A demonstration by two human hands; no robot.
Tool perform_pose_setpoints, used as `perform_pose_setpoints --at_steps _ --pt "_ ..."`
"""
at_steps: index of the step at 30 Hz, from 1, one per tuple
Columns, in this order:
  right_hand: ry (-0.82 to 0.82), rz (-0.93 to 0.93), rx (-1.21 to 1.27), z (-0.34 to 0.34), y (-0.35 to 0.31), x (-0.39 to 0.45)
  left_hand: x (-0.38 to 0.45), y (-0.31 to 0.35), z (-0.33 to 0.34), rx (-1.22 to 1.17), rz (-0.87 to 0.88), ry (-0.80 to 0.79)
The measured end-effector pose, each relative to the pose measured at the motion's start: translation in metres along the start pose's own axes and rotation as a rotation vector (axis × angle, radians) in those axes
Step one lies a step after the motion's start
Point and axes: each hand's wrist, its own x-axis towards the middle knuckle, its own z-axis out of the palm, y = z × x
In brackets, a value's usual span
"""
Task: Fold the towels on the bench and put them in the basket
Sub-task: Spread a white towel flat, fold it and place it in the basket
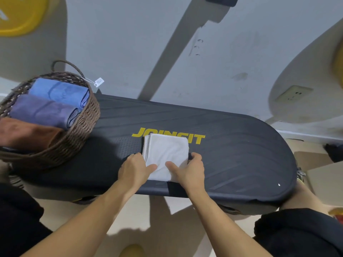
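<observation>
- White towel (166, 154) sits folded into a small square in the middle of the dark bench (232, 145), covering the lower part of the yellow lettering (169, 136).
- My left hand (134, 170) has it by the near left edge: thumb lies on top of the cloth, fingers curl down along the side.
- My right hand (188, 168) mirrors that on the near right edge, thumb pressed on top, fingers wrapped round the side of the fold.
- So both hands are gripping the towel, and it lies flat on the bench.
- Wicker basket (79, 127) stands on the left end of the bench, well apart from my hands.
- Inside it, three folded towels side by side: a blue one (59, 90) farthest, a purple one (40, 111) in the middle, a brown one (26, 135) nearest me.
- A paper tag (99, 82) hangs off the basket rim.
</observation>
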Motion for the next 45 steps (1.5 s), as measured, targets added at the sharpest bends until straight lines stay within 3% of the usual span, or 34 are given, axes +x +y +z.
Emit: perform_pose_setpoints --at_steps 6,10,13,16,19,21,24,25,27,29,31,32,37,42,45 --pt "-0.21 0.15 0.119 -0.018 0.008 -0.01 0.001 -0.014 -0.008 -0.181 0.037 -0.188" --pt "-0.365 0.249 0.424 -0.027 0.024 -0.027 -0.012 -0.023 -0.007 -0.89 -0.161 -0.207" --pt "-0.374 0.271 0.659 -0.032 0.028 -0.037 -0.012 -0.017 -0.005 -1.031 -0.093 -0.04" --pt "-0.41 0.297 0.675 -0.039 0.029 -0.045 -0.012 -0.005 -0.003 -0.966 0.079 0.1" --pt "-0.637 0.35 0.281 -0.064 0.032 -0.048 -0.023 0.001 0.011 -0.553 0.273 0.414" --pt "-0.545 0.247 0.059 -0.083 0.035 -0.037 -0.038 0.005 0.024 -0.339 0.484 0.555" --pt "-0.049 -0.15 -0.041 -0.096 0.032 -0.019 -0.059 0.008 0.048 -0.104 0.684 0.494" --pt "0.042 -0.305 -0.041 -0.094 0.028 -0.016 -0.064 0.007 0.056 -0.038 0.716 0.463" --pt "-0.04 -0.598 -0.097 -0.086 0.022 -0.008 -0.07 0.005 0.066 0.063 0.743 0.404" --pt "-0.311 -0.773 -0.375 -0.079 0.025 0.002 -0.074 0.001 0.072 0.135 0.754 0.356" --pt "-0.464 -0.843 -0.604 -0.081 0.034 0.015 -0.076 -0.006 0.075 0.187 0.755 0.318" --pt "-0.475 -0.862 -0.603 -0.084 0.04 0.021 -0.078 -0.009 0.076 0.215 0.748 0.285" --pt "-0.349 -0.849 -0.47 -0.094 0.066 0.033 -0.076 -0.015 0.075 0.209 0.697 0.16" --pt "-0.369 -0.802 -0.433 -0.088 0.073 0.034 -0.066 -0.002 0.069 0.061 0.713 0.3" --pt "-0.327 -0.789 -0.36 -0.083 0.07 0.032 -0.06 -0.001 0.059 -0.053 0.673 0.261"
